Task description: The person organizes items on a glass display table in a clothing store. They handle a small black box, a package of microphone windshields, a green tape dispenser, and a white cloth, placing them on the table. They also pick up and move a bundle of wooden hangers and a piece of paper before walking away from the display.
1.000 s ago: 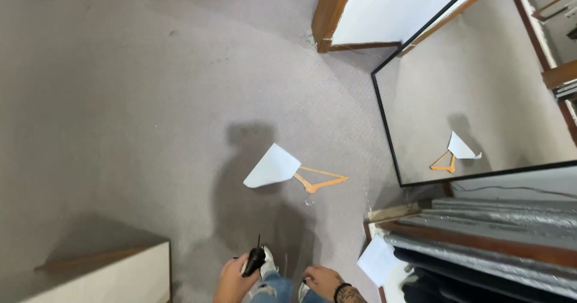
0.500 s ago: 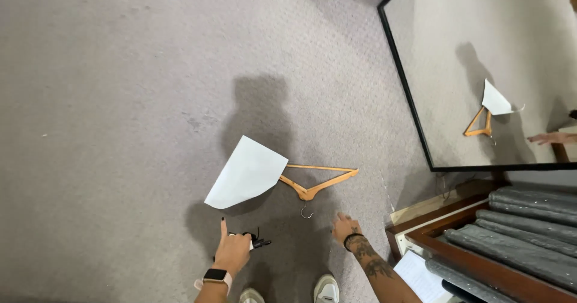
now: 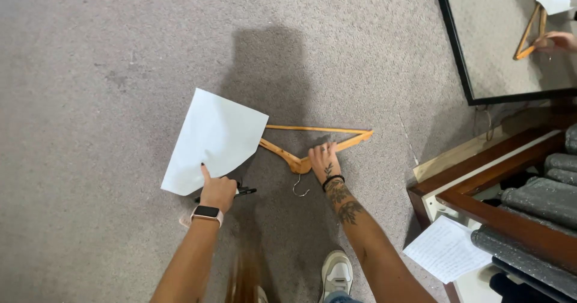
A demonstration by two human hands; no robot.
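Near the middle of the frame a wooden hanger [image 3: 312, 146] lies flat on the grey carpet [image 3: 90, 68], and the right hand [image 3: 323, 160] grasps it at the neck, just above its metal hook. The left hand [image 3: 217, 190], left of centre, is clenched around a black pen [image 3: 243, 191], its forefinger pinning the white sheet of paper [image 3: 213, 137] that overlaps the hanger's left arm.

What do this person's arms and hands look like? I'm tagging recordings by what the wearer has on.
Both arms are bare, with no sleeves. The left hand has long dark fingernails, and a smartwatch with a dark square face on a pale pink band sits on that wrist. The right hand carries a small tattoo on its back, a black band circles the wrist, and larger dark tattoos run along the forearm.
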